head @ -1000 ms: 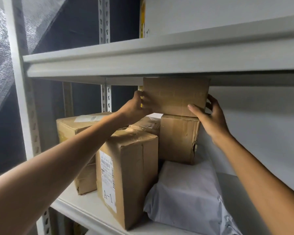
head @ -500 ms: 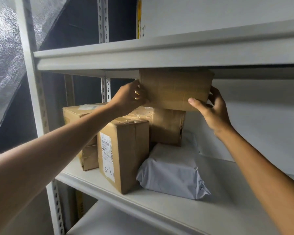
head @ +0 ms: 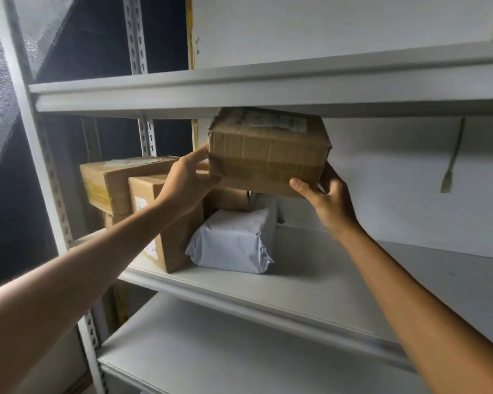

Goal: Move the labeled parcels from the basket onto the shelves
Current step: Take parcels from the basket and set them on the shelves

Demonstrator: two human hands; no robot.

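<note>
A taped cardboard parcel (head: 266,155) with a white label on its top is held in the air just under the upper shelf board (head: 268,89). My left hand (head: 190,182) grips its left end and my right hand (head: 326,199) grips its lower right corner. The parcel hangs above the middle shelf (head: 310,282), over a white plastic-wrapped parcel (head: 234,243) and a brown box behind that. The basket is out of view.
On the left of the middle shelf stand a tall box with a side label (head: 157,223) and a stacked box with yellow tape (head: 114,183). A grey upright post (head: 40,172) frames the left side. A lower shelf (head: 211,351) lies beneath. A cable (head: 450,166) hangs on the back wall.
The parcel has tilted forward, so its labelled top now shows, and sits slightly lower and nearer to me. The view has pulled back and down, revealing the lower shelf.
</note>
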